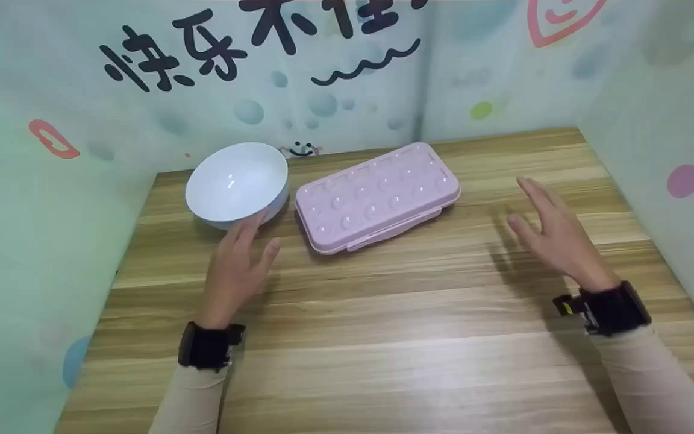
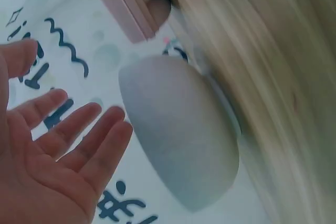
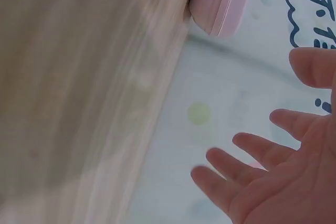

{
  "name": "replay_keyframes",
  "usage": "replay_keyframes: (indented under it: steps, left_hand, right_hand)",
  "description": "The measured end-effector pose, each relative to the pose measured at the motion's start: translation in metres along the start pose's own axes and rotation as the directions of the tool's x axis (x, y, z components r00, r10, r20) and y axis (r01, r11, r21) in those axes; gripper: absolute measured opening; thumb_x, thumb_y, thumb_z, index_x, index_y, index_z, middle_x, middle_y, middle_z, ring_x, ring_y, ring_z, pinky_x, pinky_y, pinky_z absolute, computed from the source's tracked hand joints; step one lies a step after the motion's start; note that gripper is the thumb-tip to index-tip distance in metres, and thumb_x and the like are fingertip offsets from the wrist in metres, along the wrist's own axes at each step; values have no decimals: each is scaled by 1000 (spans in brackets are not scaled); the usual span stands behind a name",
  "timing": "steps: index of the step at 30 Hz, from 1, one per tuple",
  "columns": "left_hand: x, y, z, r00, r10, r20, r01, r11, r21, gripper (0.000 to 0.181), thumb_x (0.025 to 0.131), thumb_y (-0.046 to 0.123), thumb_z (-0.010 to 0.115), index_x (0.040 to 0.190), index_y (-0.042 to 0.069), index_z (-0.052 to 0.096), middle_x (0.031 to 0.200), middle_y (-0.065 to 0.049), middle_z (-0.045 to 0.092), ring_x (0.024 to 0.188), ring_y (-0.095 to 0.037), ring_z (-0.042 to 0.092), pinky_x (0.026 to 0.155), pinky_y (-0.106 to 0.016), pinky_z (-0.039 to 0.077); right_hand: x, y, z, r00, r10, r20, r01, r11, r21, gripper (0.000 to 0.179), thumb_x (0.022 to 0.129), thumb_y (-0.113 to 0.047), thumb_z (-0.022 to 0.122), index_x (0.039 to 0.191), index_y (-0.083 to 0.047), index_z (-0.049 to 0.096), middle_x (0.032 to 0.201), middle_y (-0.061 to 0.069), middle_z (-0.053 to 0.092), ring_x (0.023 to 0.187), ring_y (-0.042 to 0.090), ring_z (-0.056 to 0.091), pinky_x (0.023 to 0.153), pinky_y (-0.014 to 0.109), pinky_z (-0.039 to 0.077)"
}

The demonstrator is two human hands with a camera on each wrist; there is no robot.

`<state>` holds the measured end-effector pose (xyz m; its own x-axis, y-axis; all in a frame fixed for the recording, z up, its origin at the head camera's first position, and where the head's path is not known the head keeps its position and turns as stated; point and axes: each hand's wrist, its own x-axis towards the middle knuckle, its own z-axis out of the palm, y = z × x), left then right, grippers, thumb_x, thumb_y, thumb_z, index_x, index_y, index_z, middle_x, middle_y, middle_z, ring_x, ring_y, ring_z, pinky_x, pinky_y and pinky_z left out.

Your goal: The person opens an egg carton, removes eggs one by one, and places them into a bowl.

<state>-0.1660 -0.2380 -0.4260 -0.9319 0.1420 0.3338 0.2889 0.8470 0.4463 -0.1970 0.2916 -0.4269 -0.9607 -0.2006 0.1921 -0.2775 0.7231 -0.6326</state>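
Note:
A white bowl stands at the back left of the table. To its right lies a pink egg box, its bumpy lid closed and a clasp along the front edge. My left hand is nearest the bowl, fingertips overlapping its lower rim in the head view; the left wrist view has the fingers spread beside the bowl. My right hand hovers over the right side of the table, apart from the egg box, with straight fingers and nothing in them.
The wooden table meets a printed cloth backdrop with black lettering behind it, and cloth walls rise on the left and right. A black wrist strap with a camera sits on each forearm.

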Motion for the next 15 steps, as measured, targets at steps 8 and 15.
replay_keyframes:
  steps: [8,15]
  left_hand:
    - [25,10,33,977,-155,150,188,952,-242,63,108,40,59,160,8,44,157,-19,53,140,-35,55,118,-51,43]
    - [48,21,53,912,-291,290,381,862,-333,76,108,45,54,168,9,25,160,-22,49,143,-37,53,121,-50,40]
  right_hand:
    - [62,-18,10,989,73,132,-93,985,148,75,109,-42,59,169,-12,25,170,27,27,145,53,43,114,68,40]
    - [107,-30,34,951,166,260,-221,955,199,73,110,-40,54,169,-10,24,169,27,30,148,49,42,118,61,40]
